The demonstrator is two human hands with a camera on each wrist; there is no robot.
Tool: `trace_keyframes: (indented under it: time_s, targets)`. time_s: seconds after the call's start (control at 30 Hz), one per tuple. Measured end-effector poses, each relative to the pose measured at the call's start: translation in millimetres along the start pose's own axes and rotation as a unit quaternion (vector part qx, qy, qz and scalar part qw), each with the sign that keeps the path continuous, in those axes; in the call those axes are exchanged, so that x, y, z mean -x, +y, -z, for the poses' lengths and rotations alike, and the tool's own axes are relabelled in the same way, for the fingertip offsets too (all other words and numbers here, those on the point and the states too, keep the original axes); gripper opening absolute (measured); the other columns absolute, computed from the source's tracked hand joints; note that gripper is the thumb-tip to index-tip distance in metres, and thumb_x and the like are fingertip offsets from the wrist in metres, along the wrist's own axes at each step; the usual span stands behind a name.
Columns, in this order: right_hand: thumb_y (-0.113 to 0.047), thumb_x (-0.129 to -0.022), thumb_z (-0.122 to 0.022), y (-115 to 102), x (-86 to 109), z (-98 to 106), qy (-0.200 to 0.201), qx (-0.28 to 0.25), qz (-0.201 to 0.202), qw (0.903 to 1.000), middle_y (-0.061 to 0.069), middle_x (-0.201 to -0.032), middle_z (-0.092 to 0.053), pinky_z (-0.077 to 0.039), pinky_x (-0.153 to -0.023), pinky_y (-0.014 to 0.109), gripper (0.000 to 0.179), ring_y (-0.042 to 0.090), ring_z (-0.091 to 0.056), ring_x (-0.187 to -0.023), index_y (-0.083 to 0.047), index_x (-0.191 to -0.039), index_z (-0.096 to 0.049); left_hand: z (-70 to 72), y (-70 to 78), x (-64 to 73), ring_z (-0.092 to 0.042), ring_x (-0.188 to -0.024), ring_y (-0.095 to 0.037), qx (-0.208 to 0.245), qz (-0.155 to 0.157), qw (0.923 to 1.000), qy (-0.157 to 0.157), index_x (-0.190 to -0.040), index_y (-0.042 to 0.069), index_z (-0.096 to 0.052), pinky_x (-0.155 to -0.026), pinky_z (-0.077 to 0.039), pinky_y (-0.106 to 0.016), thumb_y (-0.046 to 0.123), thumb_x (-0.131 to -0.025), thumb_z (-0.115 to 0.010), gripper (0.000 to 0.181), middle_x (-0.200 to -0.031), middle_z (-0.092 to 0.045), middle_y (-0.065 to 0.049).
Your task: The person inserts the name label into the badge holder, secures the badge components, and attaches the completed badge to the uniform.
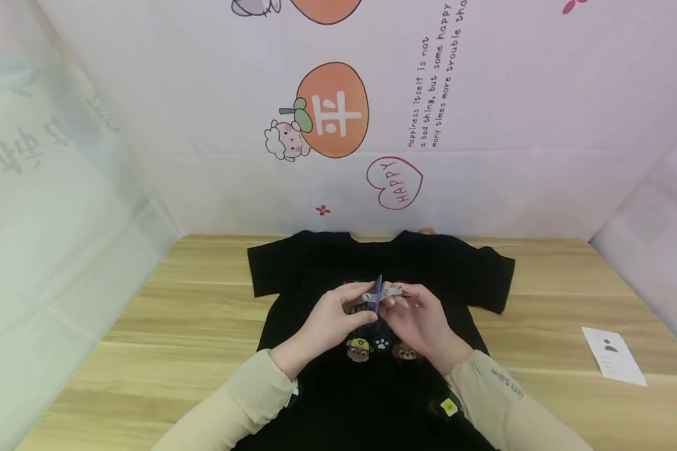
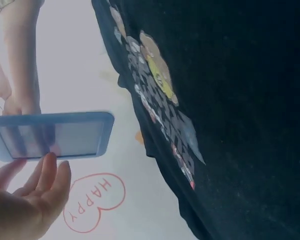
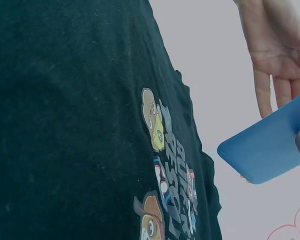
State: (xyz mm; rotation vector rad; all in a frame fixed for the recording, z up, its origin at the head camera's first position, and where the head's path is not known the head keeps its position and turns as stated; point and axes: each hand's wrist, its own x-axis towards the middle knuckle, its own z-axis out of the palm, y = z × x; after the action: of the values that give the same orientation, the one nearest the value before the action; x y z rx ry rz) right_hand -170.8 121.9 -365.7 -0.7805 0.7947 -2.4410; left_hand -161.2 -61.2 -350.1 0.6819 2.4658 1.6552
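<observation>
Held over the black T-shirt (image 1: 344,404) on the counter (image 1: 186,332), the blue card holder (image 1: 378,293) is pinched between the left hand's (image 1: 330,316) thumb and fingers, likely to steady it while the right hand (image 1: 425,322) pinches its clear strap (image 1: 393,292).

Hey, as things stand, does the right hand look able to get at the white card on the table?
Probably yes: the white card lies uncovered on the table, with nothing standing between it and the right hand. That hand seems to hold a clear strap, though, and might need freeing first.
</observation>
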Motion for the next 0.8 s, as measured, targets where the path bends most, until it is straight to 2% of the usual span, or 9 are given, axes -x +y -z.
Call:
trace_keyframes:
  time_s: [0.17, 0.27, 0.4, 0.5, 0.63, 0.7, 0.8]
  targets:
    - [-0.014, -0.099, -0.021, -2, 0.9, 0, -0.009, -0.008, 0.004, 0.9999, -0.001, -0.062, -0.028, -0.038, -0.085, 0.023, 0.041, 0.012, -0.053, -0.079, -0.01, -0.061, -0.037, -1.6, -2.5, 0.1, -0.047, -0.127, -0.03, -0.002, -0.022, 0.9993, -0.032, -0.141, 0.009, -0.044, -0.102, -0.043, -0.046, 0.016, -0.09, -0.063, 0.055, -0.144, -0.042, -0.01]
    - [-0.013, -0.098, -0.021, -3, 0.0, -2, -0.009, -0.012, 0.01, 0.9998, -0.001, -0.064, -0.023, -0.037, -0.084, 0.023, 0.042, 0.012, -0.053, -0.078, -0.011, -0.061, -0.041, -0.9, -2.0, -1.0, -0.043, -0.13, -0.031, -0.011, -0.039, 0.9983, -0.041, -0.143, 0.01, -0.041, -0.102, -0.042, -0.048, 0.015, -0.091, -0.061, 0.056, -0.149, -0.037, -0.01]
    - [-0.013, -0.098, -0.02, -4, -1.3, -4, -0.016, -0.008, 0.012, 0.9998, -0.003, -0.066, -0.041, -0.036, -0.085, 0.024, 0.048, 0.011, -0.051, -0.077, -0.012, -0.065, -0.055, 0.8, -3.0, -2.2, -0.04, -0.133, -0.031, -0.023, -0.061, 0.997, -0.041, -0.144, 0.01, -0.04, -0.103, -0.042, -0.047, 0.016, -0.092, -0.059, 0.056, -0.151, -0.033, -0.01]
    - [-0.015, -0.098, -0.022, -4, -1.8, -5, -0.018, -0.011, 0.009, 0.9997, -0.005, -0.072, -0.049, -0.036, -0.086, 0.024, 0.047, 0.01, -0.051, -0.076, -0.013, -0.068, -0.059, 1.9, -4.8, -2.2, -0.042, -0.131, -0.033, -0.005, -0.066, 0.9973, -0.033, -0.142, 0.008, -0.042, -0.102, -0.043, -0.047, 0.013, -0.092, -0.059, 0.054, -0.152, -0.031, -0.012]
    - [-0.016, -0.096, -0.03, -2, -2.8, -5, -0.011, -0.028, 0.009, 0.9995, -0.002, -0.064, -0.033, -0.037, -0.084, 0.024, 0.039, 0.011, -0.052, -0.075, -0.011, -0.061, -0.047, 2.7, -9.3, -3.6, -0.049, -0.124, -0.035, 0.025, -0.062, 0.9977, -0.011, -0.142, 0.007, -0.042, -0.099, -0.044, -0.052, 0.008, -0.089, -0.064, 0.057, -0.152, -0.032, -0.012]
    - [-0.016, -0.095, -0.032, -1, -3.4, -6, -0.005, -0.039, 0.011, 0.9992, -0.001, -0.063, -0.024, -0.037, -0.082, 0.024, 0.036, 0.011, -0.052, -0.074, -0.01, -0.06, -0.039, 3.0, -11.4, -4.6, -0.053, -0.12, -0.034, 0.023, -0.061, 0.9979, -0.001, -0.143, 0.007, -0.041, -0.097, -0.044, -0.053, 0.007, -0.087, -0.066, 0.061, -0.151, -0.034, -0.012]
    - [-0.015, -0.095, -0.032, 0, -3.9, -8, -0.001, -0.051, 0.014, 0.9986, 0.0, -0.063, -0.02, -0.037, -0.081, 0.023, 0.036, 0.012, -0.052, -0.073, -0.009, -0.059, -0.036, 3.6, -12.8, -5.3, -0.052, -0.12, -0.032, 0.014, -0.052, 0.9985, 0.005, -0.143, 0.009, -0.041, -0.097, -0.044, -0.054, 0.008, -0.086, -0.068, 0.063, -0.15, -0.037, -0.01]
